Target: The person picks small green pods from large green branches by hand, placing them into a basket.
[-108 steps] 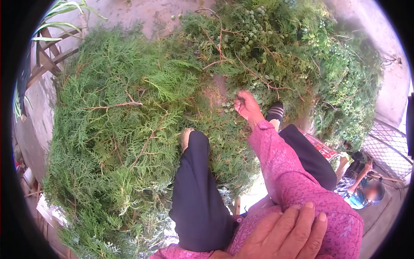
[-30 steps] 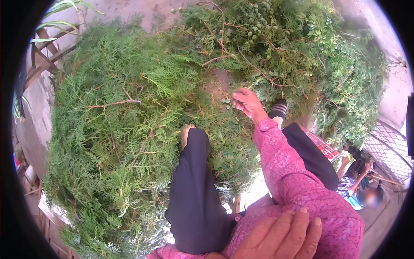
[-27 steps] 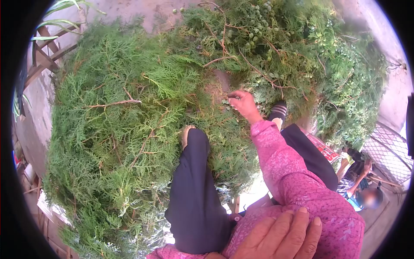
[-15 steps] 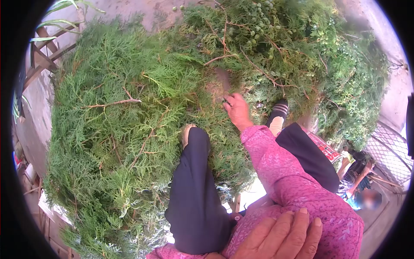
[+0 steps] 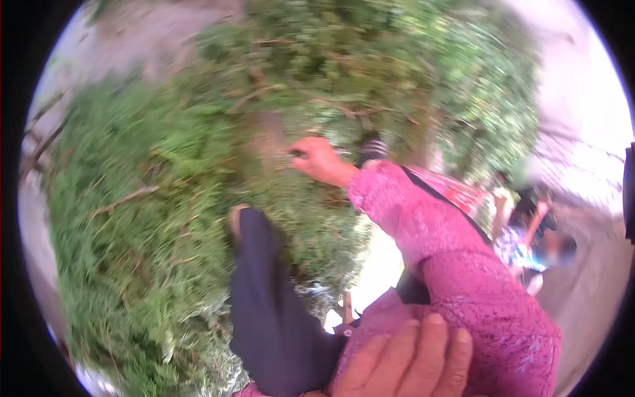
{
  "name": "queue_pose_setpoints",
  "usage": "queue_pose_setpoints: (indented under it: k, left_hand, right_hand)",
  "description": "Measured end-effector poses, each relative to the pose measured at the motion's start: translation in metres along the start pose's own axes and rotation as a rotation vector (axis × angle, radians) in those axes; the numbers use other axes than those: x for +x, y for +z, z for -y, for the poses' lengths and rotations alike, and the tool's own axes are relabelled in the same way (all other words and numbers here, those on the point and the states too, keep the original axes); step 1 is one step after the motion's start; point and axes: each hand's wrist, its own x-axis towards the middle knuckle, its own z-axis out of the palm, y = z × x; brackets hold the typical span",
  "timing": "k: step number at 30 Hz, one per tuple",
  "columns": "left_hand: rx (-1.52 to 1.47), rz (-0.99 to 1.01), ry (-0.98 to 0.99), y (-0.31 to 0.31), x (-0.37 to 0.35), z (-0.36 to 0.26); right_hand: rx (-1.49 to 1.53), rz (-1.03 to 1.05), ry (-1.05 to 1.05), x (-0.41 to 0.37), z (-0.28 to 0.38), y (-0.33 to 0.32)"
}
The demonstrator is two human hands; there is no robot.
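My right hand, at the end of a pink sleeve, reaches over the cut evergreen branches. Its fingers are closed round a dark handle. Ahead of that fist, a greyish, blade-like smear shows among the foliage, too blurred to name exactly. Low in the view, my left hand lies flat against the pink top, fingers stretched out, with nothing seen in it. The dark trouser leg beside it is bent, its knee over the greenery.
Green sprigs and brown twigs spread round both feet; one foot wears a striped dark shoe. At right, another person is near a red and white bag and wire mesh. Bare ground shows at the top left.
The view has swung, so the branches and legs appear farther left and the picture is blurred. My right hand still grips the dark handle; my left still lies flat on the top.
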Motion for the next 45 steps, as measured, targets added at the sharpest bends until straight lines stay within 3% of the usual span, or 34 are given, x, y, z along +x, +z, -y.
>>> queue_pose_setpoints:
  k: [1,3,5,6,8,9,12,15,18,20,21,23,24,25,27,29,31,33,35,38,40,43,45]
  left_hand:
    - [0.030,0.047,0.059,0.000,-0.003,-0.002]
    - [-0.068,0.123,0.062,-0.002,-0.003,-0.006]
    - [-0.023,0.171,0.226,-0.001,-0.007,-0.003]
    - [-0.031,0.196,0.232,-0.003,-0.009,-0.005]
    - [-0.065,0.186,0.248,-0.004,-0.011,-0.004]
    - [-0.076,0.176,0.249,-0.004,-0.012,-0.004]
    - [-0.087,0.139,0.242,-0.004,-0.015,-0.005]
    - [-0.106,0.188,0.238,-0.007,-0.012,-0.006]
    - [-0.102,0.188,0.274,-0.005,-0.012,-0.005]
    - [-0.105,0.196,0.275,-0.005,-0.011,-0.007]
    - [-0.105,0.198,0.274,-0.005,-0.010,-0.007]
    - [-0.108,0.200,0.268,-0.005,-0.007,-0.007]
    - [-0.110,0.200,0.265,-0.005,-0.006,-0.007]
    - [-0.111,0.200,0.264,-0.005,-0.006,-0.007]
    - [-0.130,0.181,0.270,-0.005,-0.007,-0.005]
    - [-0.121,0.130,0.261,0.000,-0.012,-0.003]
    - [-0.078,0.072,0.240,0.003,-0.012,-0.007]
    - [-0.158,0.017,0.112,0.003,-0.012,-0.013]
    - [-0.059,-0.017,0.205,0.004,-0.014,-0.004]
    - [-0.082,-0.048,0.109,0.001,-0.012,-0.007]
    - [-0.076,-0.032,0.057,-0.004,-0.008,-0.009]
    - [-0.047,-0.001,0.022,-0.008,-0.008,-0.002]
    - [-0.015,0.020,0.035,-0.010,-0.009,0.001]
  right_hand:
    - [-0.051,0.057,-0.080,-0.004,0.009,-0.029]
    - [-0.044,0.081,-0.001,-0.020,0.016,-0.089]
    - [0.005,-0.058,0.294,-0.055,0.031,-0.161]
    - [-0.109,-0.143,0.298,-0.078,0.007,-0.191]
    - [0.001,-0.363,0.618,-0.131,0.023,-0.251]
    - [0.139,-0.500,0.733,-0.167,-0.001,-0.269]
    - [-0.188,-0.642,0.967,-0.264,-0.038,-0.286]
    - [-0.232,-0.714,1.094,-0.323,-0.049,-0.272]
    - [-0.114,-0.710,1.269,-0.342,-0.038,-0.267]
    - [0.516,-0.874,1.242,-0.344,-0.042,-0.267]
    - [0.518,-0.874,1.241,-0.347,-0.040,-0.272]
    - [0.037,-0.518,1.500,-0.322,0.001,-0.284]
    - [-0.194,-0.311,1.464,-0.334,-0.016,-0.290]
    - [-0.196,-0.310,1.465,-0.335,-0.017,-0.293]
    - [-0.675,-0.064,1.235,-0.332,-0.020,-0.295]
    - [-0.753,-0.178,1.070,-0.316,-0.028,-0.298]
    - [-0.594,-0.285,0.953,-0.276,-0.034,-0.297]
    - [-0.327,-0.136,0.896,-0.192,0.011,-0.280]
    - [-0.400,-0.017,0.621,-0.121,0.034,-0.241]
    - [-0.204,0.267,0.306,-0.049,0.021,-0.156]
    - [-0.227,0.390,0.165,-0.020,0.012,-0.090]
    - [-0.142,0.472,0.248,-0.005,-0.005,-0.007]
    - [-0.169,0.229,0.366,-0.006,-0.012,0.028]
